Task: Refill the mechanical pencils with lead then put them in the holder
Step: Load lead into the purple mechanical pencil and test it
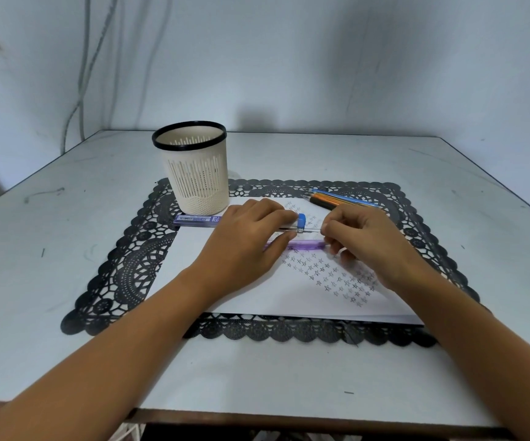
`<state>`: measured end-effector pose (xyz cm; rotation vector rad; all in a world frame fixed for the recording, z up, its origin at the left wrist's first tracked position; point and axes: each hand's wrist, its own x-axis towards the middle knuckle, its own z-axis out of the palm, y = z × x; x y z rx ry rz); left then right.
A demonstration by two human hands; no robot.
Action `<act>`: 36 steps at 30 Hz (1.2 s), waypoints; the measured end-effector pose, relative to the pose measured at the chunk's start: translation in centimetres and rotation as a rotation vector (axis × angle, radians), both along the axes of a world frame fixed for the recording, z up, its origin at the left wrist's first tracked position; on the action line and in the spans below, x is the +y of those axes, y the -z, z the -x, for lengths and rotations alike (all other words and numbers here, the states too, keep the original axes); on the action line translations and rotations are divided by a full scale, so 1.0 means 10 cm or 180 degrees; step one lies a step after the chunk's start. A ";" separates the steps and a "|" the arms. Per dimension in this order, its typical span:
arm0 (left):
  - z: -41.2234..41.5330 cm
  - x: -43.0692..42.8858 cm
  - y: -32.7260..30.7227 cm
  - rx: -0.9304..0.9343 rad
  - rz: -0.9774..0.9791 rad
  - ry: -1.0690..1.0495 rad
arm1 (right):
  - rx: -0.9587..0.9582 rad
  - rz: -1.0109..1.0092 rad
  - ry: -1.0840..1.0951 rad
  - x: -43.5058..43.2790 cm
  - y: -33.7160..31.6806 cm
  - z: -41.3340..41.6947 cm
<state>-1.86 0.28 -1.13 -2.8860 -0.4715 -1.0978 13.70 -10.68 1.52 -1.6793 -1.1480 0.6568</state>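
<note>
Single head-worn wide-angle view, looking forward and down, close over table point(50, 249), wall point(289, 58) beyond.

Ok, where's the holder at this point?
In the head view the holder stands upright left of centre, on the mat's far edge, just behind the 2B lead box and beyond the left hand.

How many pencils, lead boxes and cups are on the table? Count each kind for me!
Mechanical pencils: 4 (purple pencil, plus what looks like 3 in the pile)
Lead boxes: 2 (purple box beside the holder, blue-capped box in the left hand)
Cups: 1 (the holder)
Total: 7
</note>
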 end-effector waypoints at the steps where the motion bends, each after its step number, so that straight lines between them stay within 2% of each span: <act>1: 0.00 0.00 0.00 0.0001 0.0002 -0.0004 | 0.0006 0.0003 0.0008 0.00 0.00 0.00; 9: 0.00 0.01 0.01 -0.0043 0.0069 -0.0022 | -0.0006 0.0020 0.0170 0.00 -0.03 -0.02; 21: 0.01 0.05 0.01 -0.0082 0.0273 -0.0217 | 0.0069 -0.0025 0.1097 0.02 0.00 -0.19; 29: 0.00 0.05 0.02 -0.0050 0.0247 -0.0181 | -0.1262 0.0181 0.0679 0.05 0.10 -0.13; 36: 0.00 0.04 0.03 -0.0071 0.0227 -0.0154 | -0.1819 0.0457 0.0465 0.04 0.12 -0.12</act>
